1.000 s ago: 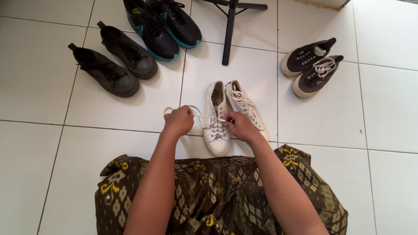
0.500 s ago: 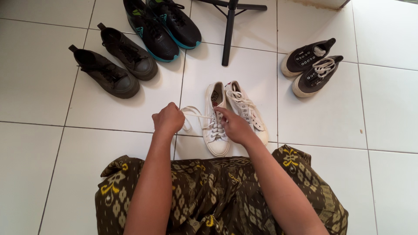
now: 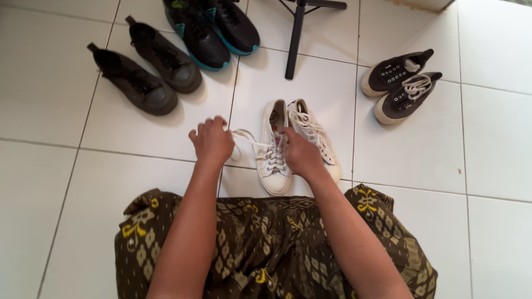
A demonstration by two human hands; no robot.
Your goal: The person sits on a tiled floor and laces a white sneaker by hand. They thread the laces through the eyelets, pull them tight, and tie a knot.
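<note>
A white canvas low-top sneaker (image 3: 274,152) with a white rubber toe cap lies on the white tiled floor (image 3: 421,160), directly ahead of the person's lap. Its long axis runs nearly straight away from the viewer: the toe points toward the person, the open heel toward the far edge of the view. A flat white shoelace (image 3: 246,142) runs from its eyelets out to the left, above the floor.

The left hand (image 3: 211,141) is closed around the lace, its grip clenched on the free end and held to the left of the shoe. The right hand (image 3: 299,153) rests on the laced upper, its fingers pressed to the lacing; whether that grip pinches the lace cannot be told.

A second white canvas sneaker (image 3: 315,135) lies touching the first on its right, angled slightly outward, its laces loose. A brown patterned cloth with yellow motifs (image 3: 266,249) covers the lap below.

Farther out stand a pair of dark brown lace-up shoes (image 3: 145,69) at upper left, a pair of black sports shoes with teal soles (image 3: 213,27) at top centre, a black metal stand leg (image 3: 295,39), and a pair of black slip-on-shaped sneakers with white soles and laces (image 3: 402,83) at upper right.
</note>
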